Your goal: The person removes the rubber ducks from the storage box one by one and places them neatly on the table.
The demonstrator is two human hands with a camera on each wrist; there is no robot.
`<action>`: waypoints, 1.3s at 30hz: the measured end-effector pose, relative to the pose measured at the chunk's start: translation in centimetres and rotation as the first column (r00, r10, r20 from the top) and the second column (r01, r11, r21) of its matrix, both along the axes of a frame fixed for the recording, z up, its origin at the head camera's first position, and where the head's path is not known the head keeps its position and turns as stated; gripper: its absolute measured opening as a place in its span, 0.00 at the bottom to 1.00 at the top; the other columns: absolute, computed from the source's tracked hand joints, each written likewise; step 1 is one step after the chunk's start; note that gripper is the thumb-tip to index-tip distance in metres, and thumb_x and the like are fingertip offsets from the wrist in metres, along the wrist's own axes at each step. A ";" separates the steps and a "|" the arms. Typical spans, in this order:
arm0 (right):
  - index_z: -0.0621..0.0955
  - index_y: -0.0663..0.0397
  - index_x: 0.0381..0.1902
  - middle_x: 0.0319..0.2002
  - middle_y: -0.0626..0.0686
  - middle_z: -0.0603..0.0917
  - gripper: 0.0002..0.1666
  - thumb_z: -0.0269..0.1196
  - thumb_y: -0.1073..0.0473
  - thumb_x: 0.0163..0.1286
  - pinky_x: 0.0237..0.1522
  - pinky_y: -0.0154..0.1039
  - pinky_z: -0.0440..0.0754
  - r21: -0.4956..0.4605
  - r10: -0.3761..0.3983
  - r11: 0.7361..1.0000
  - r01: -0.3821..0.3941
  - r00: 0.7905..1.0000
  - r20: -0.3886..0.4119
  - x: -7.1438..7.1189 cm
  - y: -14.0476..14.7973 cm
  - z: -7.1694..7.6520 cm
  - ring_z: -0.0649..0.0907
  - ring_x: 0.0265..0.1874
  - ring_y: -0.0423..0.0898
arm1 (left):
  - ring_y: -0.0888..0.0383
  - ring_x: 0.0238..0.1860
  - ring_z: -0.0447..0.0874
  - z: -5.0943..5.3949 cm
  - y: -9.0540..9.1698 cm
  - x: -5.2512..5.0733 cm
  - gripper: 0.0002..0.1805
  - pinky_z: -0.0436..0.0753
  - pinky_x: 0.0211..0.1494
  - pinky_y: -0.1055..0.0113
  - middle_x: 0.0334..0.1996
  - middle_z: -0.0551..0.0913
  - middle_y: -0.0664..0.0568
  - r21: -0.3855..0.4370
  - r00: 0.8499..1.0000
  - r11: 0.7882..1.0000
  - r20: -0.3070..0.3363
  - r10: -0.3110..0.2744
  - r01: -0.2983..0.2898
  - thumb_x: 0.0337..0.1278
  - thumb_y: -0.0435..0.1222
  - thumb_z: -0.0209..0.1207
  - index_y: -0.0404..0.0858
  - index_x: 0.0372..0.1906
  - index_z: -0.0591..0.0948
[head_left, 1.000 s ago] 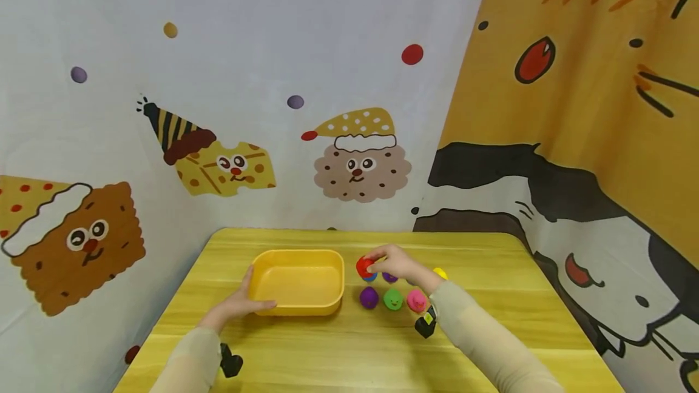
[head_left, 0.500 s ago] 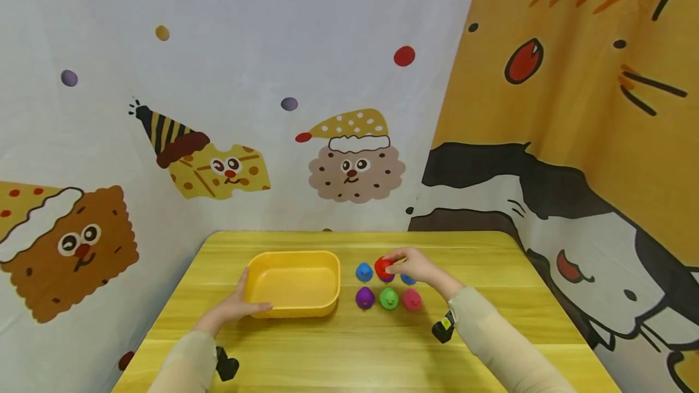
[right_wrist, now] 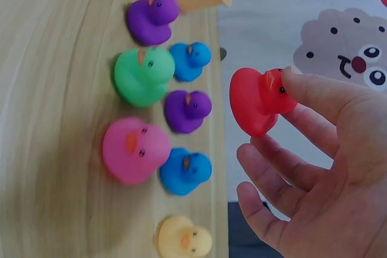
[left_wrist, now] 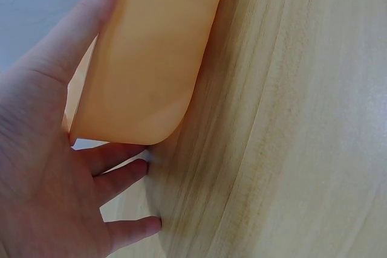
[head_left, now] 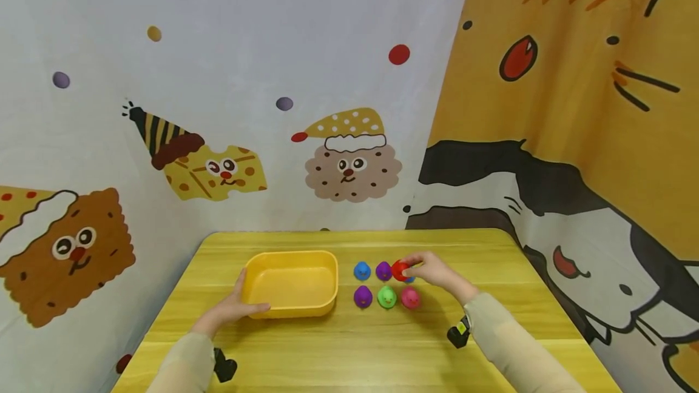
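Observation:
My right hand (head_left: 434,270) pinches a red rubber duck (right_wrist: 257,101) between thumb and fingers, up off the table. In the head view this duck overlaps a blue duck (right_wrist: 186,170) at the right of the back row. Left of it in that row are a purple duck (head_left: 383,271) and another blue duck (head_left: 362,270). The front row holds a purple duck (head_left: 363,297), a green duck (head_left: 387,297) and a pink duck (head_left: 411,298). My left hand (head_left: 232,305) touches the near left corner of a yellow plastic tub (head_left: 289,287), thumb and fingers stretched out.
A yellow duck (right_wrist: 184,238) stands beyond the right-hand blue duck in the right wrist view; my right hand hides it in the head view. The wooden table (head_left: 338,350) ends at the back against a cartoon-printed cloth (head_left: 327,29).
My right hand has carried the red duck rightward along the back row, uncovering the left blue duck and then the purple one. My left hand stays at the tub. The head view has shifted slightly.

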State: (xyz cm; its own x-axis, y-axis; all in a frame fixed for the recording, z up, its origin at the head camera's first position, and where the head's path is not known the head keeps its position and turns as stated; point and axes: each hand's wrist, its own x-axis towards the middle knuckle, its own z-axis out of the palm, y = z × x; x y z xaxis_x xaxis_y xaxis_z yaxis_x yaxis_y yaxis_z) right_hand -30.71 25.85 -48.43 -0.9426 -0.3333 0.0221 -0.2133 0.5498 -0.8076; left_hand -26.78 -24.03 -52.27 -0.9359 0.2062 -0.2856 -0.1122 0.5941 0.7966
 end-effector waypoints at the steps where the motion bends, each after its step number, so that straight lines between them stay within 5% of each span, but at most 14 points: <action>1: 0.83 0.68 0.48 0.41 0.56 0.85 0.19 0.67 0.62 0.61 0.38 0.40 0.80 0.003 -0.012 1.000 0.012 1.000 0.003 0.0 0.3 -0.1 0.81 0.41 0.51 | 0.24 0.70 0.38 0.0 0.0 0.0 0.70 0.48 0.67 0.32 0.71 0.32 0.22 0.001 1.000 1.000 -0.001 -0.002 0.002 0.51 0.50 0.69 0.37 0.72 0.21; 9: 0.82 0.69 0.48 0.42 0.58 0.85 0.19 0.67 0.63 0.61 0.39 0.47 0.82 0.028 -0.050 0.998 0.050 0.999 0.005 0.7 2.3 -0.8 0.80 0.43 0.54 | 0.24 0.69 0.40 -0.1 -0.1 -0.1 0.71 0.49 0.67 0.32 0.71 0.33 0.22 -0.014 1.000 1.000 0.002 -0.002 0.002 0.51 0.51 0.69 0.37 0.72 0.22; 21: 0.83 0.71 0.45 0.39 0.58 0.85 0.17 0.68 0.64 0.59 0.42 0.44 0.80 0.091 -0.082 0.992 0.085 0.996 -0.032 1.8 4.7 -2.3 0.82 0.40 0.51 | 0.24 0.70 0.39 -0.2 -0.1 -0.3 0.71 0.48 0.67 0.32 0.71 0.32 0.22 -0.025 1.000 1.000 0.014 -0.004 0.005 0.51 0.52 0.69 0.37 0.72 0.21; 28: 0.83 0.71 0.44 0.40 0.59 0.85 0.17 0.68 0.65 0.59 0.42 0.43 0.79 0.085 -0.127 0.989 0.124 0.991 0.029 2.4 5.7 -3.5 0.81 0.40 0.51 | 0.24 0.69 0.40 -0.2 -0.2 -0.3 0.71 0.49 0.67 0.31 0.71 0.32 0.23 -0.039 1.000 0.999 0.012 -0.009 0.010 0.50 0.53 0.69 0.36 0.72 0.22; 39: 0.81 0.74 0.45 0.41 0.61 0.85 0.17 0.66 0.66 0.61 0.41 0.41 0.81 0.051 -0.095 0.995 0.090 0.989 0.110 3.2 6.9 -4.7 0.82 0.39 0.49 | 0.24 0.69 0.40 -0.2 -0.2 -0.3 0.71 0.50 0.67 0.31 0.71 0.32 0.23 -0.052 1.000 0.998 -0.002 -0.025 0.025 0.51 0.53 0.68 0.35 0.72 0.22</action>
State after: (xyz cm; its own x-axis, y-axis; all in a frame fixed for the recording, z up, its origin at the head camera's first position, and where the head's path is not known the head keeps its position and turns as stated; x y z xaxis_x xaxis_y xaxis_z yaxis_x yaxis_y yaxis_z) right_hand -27.49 32.70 -53.12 -0.9651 -0.2425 -0.0989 -0.0689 0.5997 -0.7973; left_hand -27.12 -24.25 -52.45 -0.9313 0.2148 -0.2943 -0.0947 0.6373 0.7648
